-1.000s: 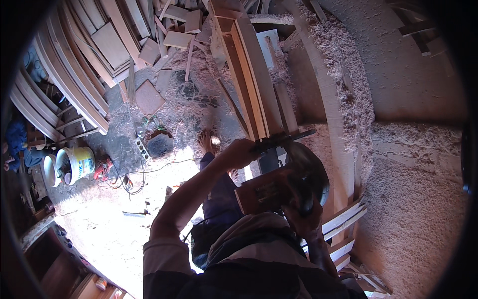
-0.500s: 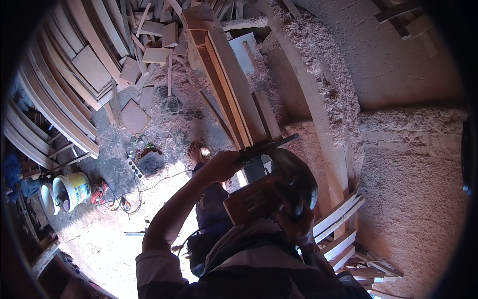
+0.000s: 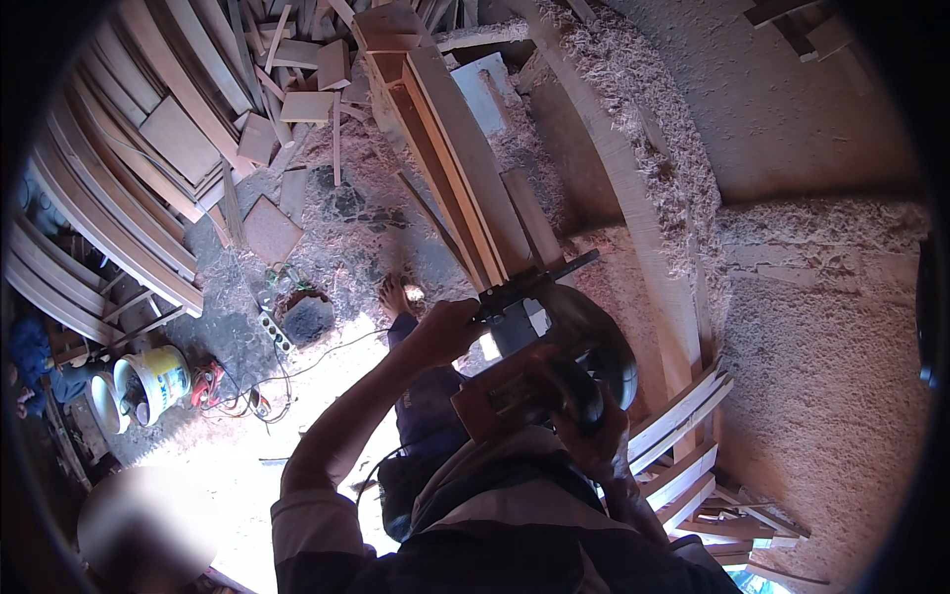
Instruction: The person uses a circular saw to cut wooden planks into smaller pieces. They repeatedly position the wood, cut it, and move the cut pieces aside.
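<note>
Over the last second, has kept the circular saw [image 3: 554, 366] at the near end of the long, channelled timber [image 3: 470, 163], with only a slight shift of the whole view, probably from a turn of the head. Reads as a steady hold, without visible advance along the timber. Newly in view over the sunlit floor [image 3: 237, 455], at lower left: a pale, rounded shape [image 3: 148, 525], too blurred to identify.

Points the saw away from the body and slightly left, with its long axis running from rear handle to base plate [image 3: 574, 263], roughly in line with the timber's length. Sets the plate crosswise at the timber's near end, reaching past its right edge, with the motor jutting left. Cannot tell what carries the timber.

Grips the rear handle with the right hand [image 3: 599, 441], closed firmly around it. Bends the left hand [image 3: 450, 332] against the plate's left end, near the timber's near left corner; cannot tell whether closed on plate or wood.
</note>
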{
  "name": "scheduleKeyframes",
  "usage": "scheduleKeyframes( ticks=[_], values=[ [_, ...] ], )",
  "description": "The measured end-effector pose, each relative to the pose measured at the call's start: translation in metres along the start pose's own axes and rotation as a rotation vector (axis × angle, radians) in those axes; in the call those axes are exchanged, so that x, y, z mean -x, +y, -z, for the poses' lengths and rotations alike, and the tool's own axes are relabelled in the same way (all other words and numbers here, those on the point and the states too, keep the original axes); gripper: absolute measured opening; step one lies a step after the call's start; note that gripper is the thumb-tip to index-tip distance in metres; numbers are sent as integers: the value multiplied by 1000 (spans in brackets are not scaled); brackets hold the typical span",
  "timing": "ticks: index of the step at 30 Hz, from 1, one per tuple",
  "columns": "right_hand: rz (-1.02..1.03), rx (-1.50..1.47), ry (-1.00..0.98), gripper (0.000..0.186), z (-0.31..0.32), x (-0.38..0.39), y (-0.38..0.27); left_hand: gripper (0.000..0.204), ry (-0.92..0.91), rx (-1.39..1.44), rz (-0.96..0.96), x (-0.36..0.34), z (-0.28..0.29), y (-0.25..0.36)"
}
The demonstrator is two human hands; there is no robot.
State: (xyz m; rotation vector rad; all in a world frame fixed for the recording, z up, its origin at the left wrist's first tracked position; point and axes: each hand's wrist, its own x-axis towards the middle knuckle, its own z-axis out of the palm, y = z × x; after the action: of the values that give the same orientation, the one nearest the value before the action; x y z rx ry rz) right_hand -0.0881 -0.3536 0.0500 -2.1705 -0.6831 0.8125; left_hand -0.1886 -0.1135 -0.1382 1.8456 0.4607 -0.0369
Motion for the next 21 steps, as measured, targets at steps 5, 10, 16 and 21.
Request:
scheduleKeyframes(
  ticks=[5, 10, 16, 21],
  values=[
    [-46, -11, 15, 47, 0, 0, -5, 21, 92, -179, -71, 3, -9, 0],
    [-34, 10, 15, 47, 3, -1, -2, 18, 102, -229, -12, 11, -12, 13],
    [-42, 15, 26, 46, 5, 0, 10, 18, 141, -220, 7, 13, -20, 14],
    [-17, 70, 37, 46, 4, 2, 8, 18, 149, -171, 20, 13, -23, 14]
  ],
)
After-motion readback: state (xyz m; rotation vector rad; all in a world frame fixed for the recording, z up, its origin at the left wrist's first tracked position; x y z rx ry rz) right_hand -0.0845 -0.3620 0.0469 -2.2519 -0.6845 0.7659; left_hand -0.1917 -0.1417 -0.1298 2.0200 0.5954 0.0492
